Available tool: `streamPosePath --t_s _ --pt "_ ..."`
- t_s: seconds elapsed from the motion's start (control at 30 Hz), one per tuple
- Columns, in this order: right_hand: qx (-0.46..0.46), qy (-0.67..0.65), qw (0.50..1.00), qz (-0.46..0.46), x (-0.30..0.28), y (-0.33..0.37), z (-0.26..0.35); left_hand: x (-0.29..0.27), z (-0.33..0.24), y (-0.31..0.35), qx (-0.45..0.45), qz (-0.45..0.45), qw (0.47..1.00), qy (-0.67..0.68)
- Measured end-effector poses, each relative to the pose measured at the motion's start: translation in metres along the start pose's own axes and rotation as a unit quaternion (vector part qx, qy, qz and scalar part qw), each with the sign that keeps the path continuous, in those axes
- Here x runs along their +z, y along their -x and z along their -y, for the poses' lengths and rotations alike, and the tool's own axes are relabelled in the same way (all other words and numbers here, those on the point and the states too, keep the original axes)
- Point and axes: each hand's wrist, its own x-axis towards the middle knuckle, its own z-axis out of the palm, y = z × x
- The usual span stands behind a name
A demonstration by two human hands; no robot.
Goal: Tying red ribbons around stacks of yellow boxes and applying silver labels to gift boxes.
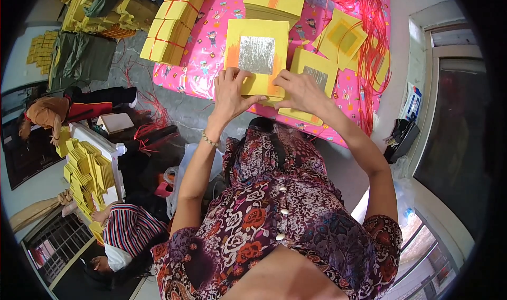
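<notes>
Gripping by the near end: both hands held the yellow paper stack (257, 57) at its two near corners. Left hand (231, 93): partly closed, fingers bent over the near-left corner, thumb stretched along the near edge. Right hand (302, 91): partly closed, fingers curled at the near-right corner, thumb low at the same edge. Firmness of either grip could not be told.

Position: stack lay on the pink table cover (196, 70), straight ahead of the wearer and extending beyond the hands. Long axis ran away from the body, roughly square to the line joining the hands. Neither hand was clearly nearer; each had its own corner, the far end free of both.

Surroundings: a second yellow stack (328, 67) lay just right, partly behind the right hand; red cords (369, 57) lay farther right.
</notes>
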Motion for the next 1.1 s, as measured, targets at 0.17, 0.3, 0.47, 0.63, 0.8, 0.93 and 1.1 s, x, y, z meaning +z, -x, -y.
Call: streamPosePath --t_s 0.17,0.3,0.47,0.63,0.8,0.93,1.1 --pt "0.018 0.012 1.0 0.004 -0.001 -0.004 -0.001 -0.002 0.003 -0.001 -0.003 0.013 1.0 0.01" --pt "0.023 -0.006 0.999 0.041 -0.007 -0.008 -0.01 -0.002 0.01 -0.003 0.01 0.025 0.999 0.031" --pt "0.045 -0.002 0.996 0.076 -0.009 -0.012 -0.014 -0.002 0.01 -0.004 0.009 0.026 0.999 0.029" --pt "0.049 -0.019 0.995 0.081 -0.012 -0.012 -0.015 -0.001 0.011 -0.003 0.013 0.02 0.999 0.024" --pt "0.04 -0.029 0.996 0.071 -0.012 -0.012 -0.017 0.0 0.011 -0.004 0.01 0.014 0.999 0.041" --pt "0.039 -0.022 0.996 0.074 -0.014 -0.014 -0.014 0.002 0.014 -0.004 0.005 0.011 0.999 0.047" --pt "0.017 -0.086 0.995 0.048 -0.015 -0.013 -0.023 -0.001 0.014 -0.006 -0.005 0.024 0.998 0.061"
